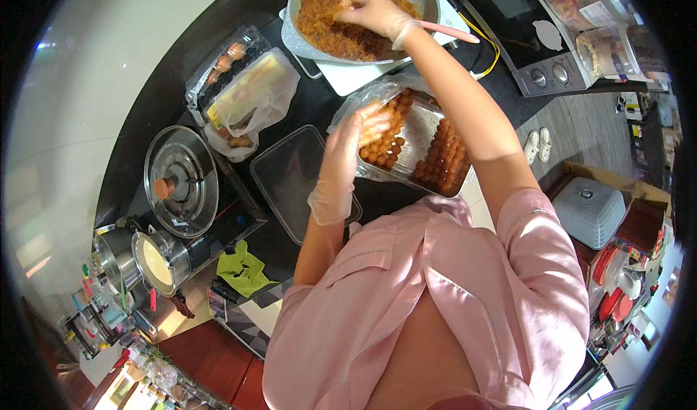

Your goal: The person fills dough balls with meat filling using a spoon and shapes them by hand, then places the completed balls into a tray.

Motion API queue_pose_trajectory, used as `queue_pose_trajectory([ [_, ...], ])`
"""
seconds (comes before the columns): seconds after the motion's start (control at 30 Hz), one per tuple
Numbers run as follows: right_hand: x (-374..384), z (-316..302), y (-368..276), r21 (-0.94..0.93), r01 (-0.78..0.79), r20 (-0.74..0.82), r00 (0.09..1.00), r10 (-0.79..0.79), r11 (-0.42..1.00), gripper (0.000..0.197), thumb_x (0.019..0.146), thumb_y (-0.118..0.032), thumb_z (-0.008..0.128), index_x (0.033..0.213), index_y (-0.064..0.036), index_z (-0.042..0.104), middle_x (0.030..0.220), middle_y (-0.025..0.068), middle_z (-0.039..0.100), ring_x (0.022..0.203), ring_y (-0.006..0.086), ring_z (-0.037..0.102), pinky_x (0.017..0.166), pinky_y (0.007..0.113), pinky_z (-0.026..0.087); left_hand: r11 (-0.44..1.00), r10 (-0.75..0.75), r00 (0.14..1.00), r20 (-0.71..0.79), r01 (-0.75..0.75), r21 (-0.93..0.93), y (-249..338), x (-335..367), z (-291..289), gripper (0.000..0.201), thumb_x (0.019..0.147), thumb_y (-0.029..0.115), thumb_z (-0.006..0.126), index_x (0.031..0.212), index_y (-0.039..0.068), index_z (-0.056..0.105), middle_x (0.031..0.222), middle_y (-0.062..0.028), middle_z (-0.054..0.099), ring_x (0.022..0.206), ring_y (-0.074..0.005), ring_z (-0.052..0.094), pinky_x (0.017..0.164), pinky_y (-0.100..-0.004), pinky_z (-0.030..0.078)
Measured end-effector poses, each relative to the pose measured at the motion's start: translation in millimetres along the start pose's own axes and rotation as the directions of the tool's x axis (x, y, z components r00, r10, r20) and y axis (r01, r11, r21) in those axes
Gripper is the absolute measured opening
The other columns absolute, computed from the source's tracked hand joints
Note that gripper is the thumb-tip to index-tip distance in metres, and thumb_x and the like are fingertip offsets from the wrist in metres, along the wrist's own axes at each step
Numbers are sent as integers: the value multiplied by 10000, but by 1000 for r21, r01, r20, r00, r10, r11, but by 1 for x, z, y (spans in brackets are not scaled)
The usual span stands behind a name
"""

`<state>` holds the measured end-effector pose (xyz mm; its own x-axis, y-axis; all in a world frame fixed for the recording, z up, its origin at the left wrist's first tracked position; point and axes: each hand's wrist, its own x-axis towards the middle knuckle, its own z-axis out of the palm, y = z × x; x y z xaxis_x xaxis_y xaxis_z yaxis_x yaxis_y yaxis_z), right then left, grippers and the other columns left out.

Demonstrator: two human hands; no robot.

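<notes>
My right hand (376,15), in a clear plastic glove, reaches into a grey pan (292,29) of orange-brown shredded filling (327,18). Its fingers are pinched together at the filling. My left hand (356,130), gloved too, is over the left side of a metal tray (414,137), fingers stretched out and sunlit; nothing shows in them. Small round brown balls (444,156) line both sides of the tray in rows, with bare metal between. A clear plastic bag (345,108) lies under the tray. A pink-handled utensil (451,32) rests across the pan's right rim, passing behind my right wrist.
The pan sits on a white cooker (348,78). Left of the tray lie a clear plastic lid (290,177), a bagged package (250,98), an egg carton (226,65) and a glass pot lid (180,181). A microwave (548,76) stands at the right, a yellow cable (496,53) beside it.
</notes>
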<state>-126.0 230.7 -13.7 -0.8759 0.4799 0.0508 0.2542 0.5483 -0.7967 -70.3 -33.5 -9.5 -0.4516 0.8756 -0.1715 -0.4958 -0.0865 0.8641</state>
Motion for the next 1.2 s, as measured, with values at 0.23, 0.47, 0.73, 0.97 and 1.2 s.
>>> queue_pose_trajectory([
  [0.23, -25, -30, 0, 811, -288, 277, 956, 99, 509, 368, 927, -414, 615, 1042, -67, 653, 958, 54, 704, 797, 101, 640, 734, 235, 503, 787, 399, 890, -222, -208, 581, 68, 75, -10, 373, 913, 190, 629, 1213, -31, 609, 1114, -140, 683, 1034, -159, 637, 897, -295, 488],
  [0.47, -44, -41, 2, 876, -289, 300, 953, 35, 385, 282, 965, -285, 591, 1095, -36, 623, 974, 74, 700, 820, 111, 656, 729, 228, 523, 486, 462, 885, -53, -203, 850, 67, 156, -15, 421, 831, 226, 742, 1156, -26, 650, 989, -124, 714, 883, -123, 654, 795, -258, 511],
  [0.73, -58, -49, -12, 546, -232, 80, 971, 225, 805, 329, 885, -339, 705, 1033, -45, 709, 888, 8, 674, 780, 65, 592, 744, 202, 465, 764, 341, 939, 38, -301, 571, 63, 166, -12, 265, 848, 43, 706, 1095, -35, 652, 955, -55, 684, 855, -78, 616, 762, -219, 505],
  [0.97, -54, -51, -14, 392, -50, -131, 985, 110, 918, 344, 827, -243, 765, 1096, -39, 698, 897, 13, 675, 870, 87, 606, 838, 233, 482, 873, 125, 991, 41, -130, 471, 80, 176, -29, 233, 908, 143, 649, 1083, -11, 646, 961, -52, 685, 818, -123, 649, 781, -222, 501],
  [1.2, -51, -51, -27, 191, 202, -80, 979, -190, 961, 346, 815, -163, 757, 1143, -76, 687, 996, 23, 694, 917, 88, 610, 865, 255, 505, 938, 63, 990, 124, -101, 332, 89, 177, -38, 236, 909, 119, 638, 1100, -19, 621, 1010, -76, 671, 848, -132, 648, 771, -233, 508],
])
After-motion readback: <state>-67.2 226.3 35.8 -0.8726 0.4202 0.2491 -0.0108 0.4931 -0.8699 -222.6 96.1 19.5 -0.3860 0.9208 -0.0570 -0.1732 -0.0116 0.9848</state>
